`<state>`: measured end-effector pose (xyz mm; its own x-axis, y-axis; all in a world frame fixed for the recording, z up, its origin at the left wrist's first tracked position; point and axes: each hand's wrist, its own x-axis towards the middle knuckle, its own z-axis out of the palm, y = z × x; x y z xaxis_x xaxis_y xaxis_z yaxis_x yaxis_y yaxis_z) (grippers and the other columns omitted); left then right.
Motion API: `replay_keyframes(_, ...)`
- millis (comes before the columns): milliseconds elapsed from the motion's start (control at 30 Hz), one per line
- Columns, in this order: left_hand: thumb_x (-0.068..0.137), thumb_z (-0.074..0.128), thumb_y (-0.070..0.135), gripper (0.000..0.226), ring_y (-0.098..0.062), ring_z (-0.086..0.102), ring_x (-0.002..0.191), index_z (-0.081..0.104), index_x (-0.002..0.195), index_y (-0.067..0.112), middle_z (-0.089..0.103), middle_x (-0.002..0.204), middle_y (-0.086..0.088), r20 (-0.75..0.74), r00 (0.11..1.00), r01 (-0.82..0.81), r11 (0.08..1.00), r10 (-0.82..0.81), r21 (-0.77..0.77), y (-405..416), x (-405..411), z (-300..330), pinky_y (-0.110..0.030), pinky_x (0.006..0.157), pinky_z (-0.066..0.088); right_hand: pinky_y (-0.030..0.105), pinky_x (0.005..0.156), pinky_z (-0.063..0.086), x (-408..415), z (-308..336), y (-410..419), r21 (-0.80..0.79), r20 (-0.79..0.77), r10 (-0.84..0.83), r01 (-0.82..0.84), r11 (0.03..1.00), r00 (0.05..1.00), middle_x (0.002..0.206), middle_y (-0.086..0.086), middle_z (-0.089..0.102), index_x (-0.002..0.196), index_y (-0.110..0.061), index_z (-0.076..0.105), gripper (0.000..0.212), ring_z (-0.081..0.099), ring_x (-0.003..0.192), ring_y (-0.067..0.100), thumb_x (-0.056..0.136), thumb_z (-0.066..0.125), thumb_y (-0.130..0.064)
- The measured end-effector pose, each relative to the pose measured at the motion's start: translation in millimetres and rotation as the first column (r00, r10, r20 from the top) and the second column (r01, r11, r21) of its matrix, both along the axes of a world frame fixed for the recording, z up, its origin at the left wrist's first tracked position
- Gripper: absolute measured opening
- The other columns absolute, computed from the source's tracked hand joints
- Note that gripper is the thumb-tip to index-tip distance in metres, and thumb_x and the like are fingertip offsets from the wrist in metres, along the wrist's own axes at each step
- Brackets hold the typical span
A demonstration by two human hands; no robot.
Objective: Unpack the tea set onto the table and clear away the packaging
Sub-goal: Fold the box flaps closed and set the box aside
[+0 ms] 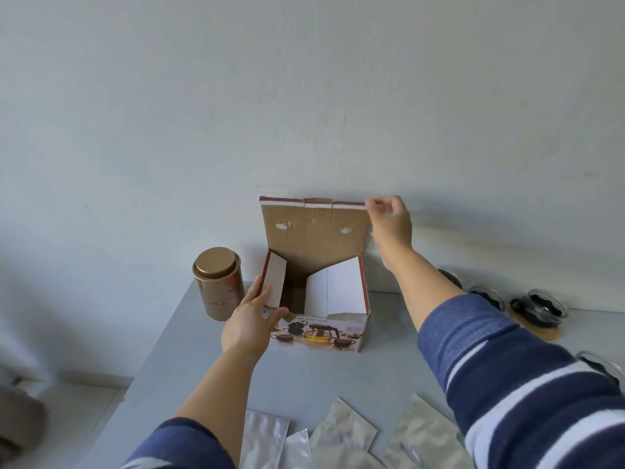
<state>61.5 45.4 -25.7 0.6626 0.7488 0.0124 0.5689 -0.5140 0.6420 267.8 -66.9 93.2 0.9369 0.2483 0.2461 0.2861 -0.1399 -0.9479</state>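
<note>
Here, left hand (248,319) on box (318,333), right hand (389,220) on lid (314,228) edge.

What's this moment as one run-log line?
left hand: grips box front-left corner | right hand: pinches upright lid top corner | glass cups: on table, right side

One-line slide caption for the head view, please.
Left hand holds the open printed cardboard box; right hand pinches its raised lid.

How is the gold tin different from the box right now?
The tin is round and gold; the box is square-cornered printed cardboard. The tin's lid is on; the box's lid stands open. No hand touches the tin; the left hand holds the box's front corner and the right hand pinches its lid. Both stand on the table.
</note>
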Motion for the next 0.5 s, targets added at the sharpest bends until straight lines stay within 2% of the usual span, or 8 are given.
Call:
replay_keyframes(67,0.088,0.062,0.046,0.069,-0.016,0.041,0.137,0.033,0.148,0.033,0.020,0.158,0.019,0.035,0.999,0.008,0.999,-0.007,-0.033,1.7,0.0,1.0,-0.041,0.099,0.048,0.036,0.083,0.050,-14.8,-10.9,-8.0,-0.010,0.041,-0.027,0.028,1.000,0.999,0.092,-0.007,0.058,0.096,-0.014,0.057,0.010,0.055,0.087,0.014,0.091,0.059,-0.022)
replay_keyframes(133,0.086,0.064,0.046,0.072,-0.016,0.043,0.136,0.032,0.149,0.032,0.029,0.155,0.016,0.135,0.991,0.004,0.991,0.015,-0.132,2.1,-0.6,1.3,-0.040,0.104,0.046,0.021,0.082,0.048,-32.8,-30.0,-19.5,0.010,0.093,-0.030,0.029,1.000,0.995,0.099,-0.006,0.062,0.104,-0.013,0.061,0.015,0.057,0.090,0.010,0.091,0.059,-0.019)
replay_keyframes(200,0.091,0.054,0.050,0.062,-0.018,0.045,0.133,0.034,0.147,0.034,0.042,0.149,0.011,0.260,0.962,-0.012,0.963,0.085,-0.270,1.2,-1.0,0.3,-0.032,0.105,0.040,0.006,0.081,0.046,-50.2,-55.9,-33.5,0.028,0.124,-0.023,0.020,0.999,0.992,0.106,-0.005,0.066,0.108,-0.013,0.066,0.019,0.061,0.096,0.008,0.091,0.060,-0.017)
replay_keyframes(267,0.094,0.039,0.057,0.057,-0.021,0.043,0.136,0.039,0.145,0.033,0.047,0.146,0.006,0.352,0.916,-0.031,0.910,0.191,-0.413,-0.7,-0.7,-1.1,-0.032,0.109,0.033,0.014,0.090,0.049,-62.5,-84.3,-44.8,0.008,0.178,-0.008,0.007,1.000,0.984,0.111,-0.001,0.069,0.107,-0.012,0.070,0.019,0.065,0.103,0.012,0.090,0.061,-0.014)
replay_keyframes(300,0.094,0.033,0.059,0.057,-0.023,0.042,0.136,0.040,0.144,0.032,0.047,0.146,0.004,0.383,0.894,-0.033,0.887,0.232,-0.460,-1.5,-0.1,-1.7,-0.039,0.112,0.034,0.018,0.093,0.050,-66.6,-97.5,-49.5,-0.025,0.211,0.001,0.004,1.000,0.977,0.114,0.003,0.069,0.106,-0.012,0.071,0.019,0.065,0.105,0.013,0.090,0.061,-0.012)
replay_keyframes(333,0.095,0.031,0.059,0.057,-0.023,0.042,0.136,0.039,0.145,0.033,0.046,0.147,0.004,0.403,0.878,-0.032,0.871,0.259,-0.491,-2.9,1.0,-1.9,-0.045,0.111,0.037,0.014,0.093,0.048,-69.8,-108.7,-53.6,-0.069,0.243,0.015,0.001,0.998,0.970,0.118,0.005,0.068,0.106,-0.010,0.072,0.019,0.063,0.106,0.012,0.090,0.062,-0.011)
replay_keyframes(400,0.098,0.030,0.054,0.056,-0.020,0.037,0.139,0.031,0.149,0.031,0.040,0.151,0.006,0.424,0.863,-0.028,0.863,0.276,-0.504,-5.8,3.9,-2.0,-0.045,0.113,0.035,-0.002,0.086,0.038,-73.6,-123.6,-60.8,-0.189,0.282,0.053,0.002,0.982,0.958,0.124,0.007,0.065,0.107,-0.009,0.072,0.020,0.059,0.105,0.007,0.090,0.062,-0.010)
replay_keyframes(500,0.101,0.032,0.044,0.055,-0.022,0.042,0.136,0.023,0.152,0.026,0.042,0.149,0.002,0.336,0.904,-0.078,0.876,0.263,-0.476,-8.9,6.3,-4.5,-0.036,0.108,0.037,0.005,0.084,0.039,-75.3,-134.6,-68.1,-0.330,0.289,0.128,-0.027,0.944,0.949,0.132,0.006,0.060,0.109,-0.011,0.072,0.021,0.062,0.106,0.010,0.091,0.061,-0.012)
